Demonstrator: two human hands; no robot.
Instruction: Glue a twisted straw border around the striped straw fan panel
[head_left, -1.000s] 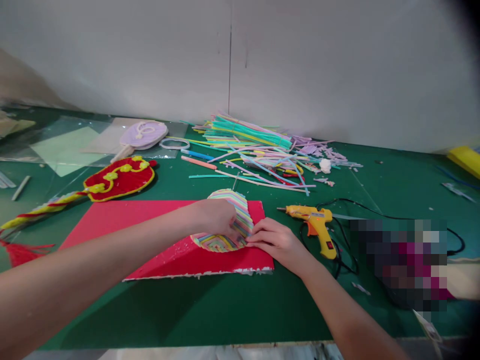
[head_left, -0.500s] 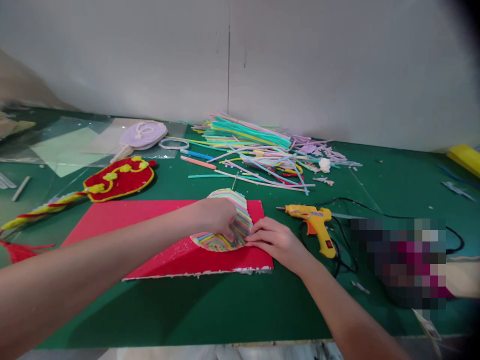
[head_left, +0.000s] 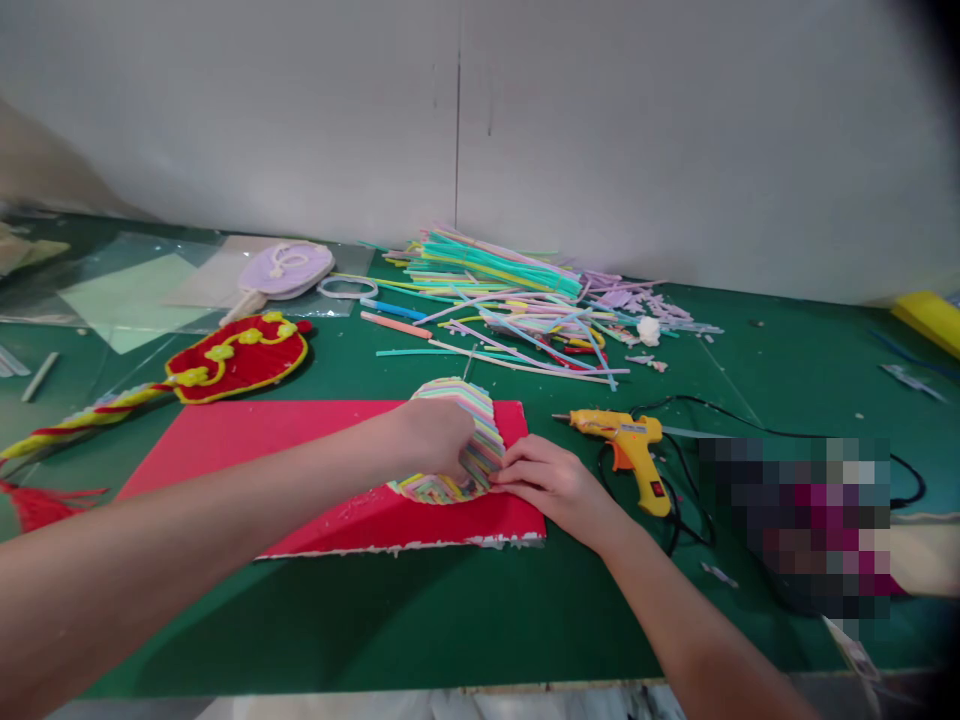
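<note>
A round disc of pastel-striped pipe cleaners (head_left: 484, 435) lies on a red board (head_left: 225, 440). My left hand (head_left: 439, 435) reaches across the board and covers the disc's middle and left side. Its fingers are curled down with the thumb and fingertips pressed against the striped surface; part of the fingertips is hidden. At the disc's right edge, my right hand (head_left: 547, 485) rests on the board with its fingers drawn together, pinching the rim. A thin stem sticks out from the disc's far edge.
A yellow glue gun (head_left: 626, 440) with a black cord lies to the right. Behind is a heap of pipe cleaners (head_left: 502, 275) with scraps and red-handled scissors (head_left: 581, 355). To the left are a red-and-yellow fan (head_left: 244, 365) and a lilac fan (head_left: 285, 270). A blurred dark object is at right.
My left hand has shifted very slightly to the right over the disc. My right hand stays at the rim, and the disc lies in the same place.
</note>
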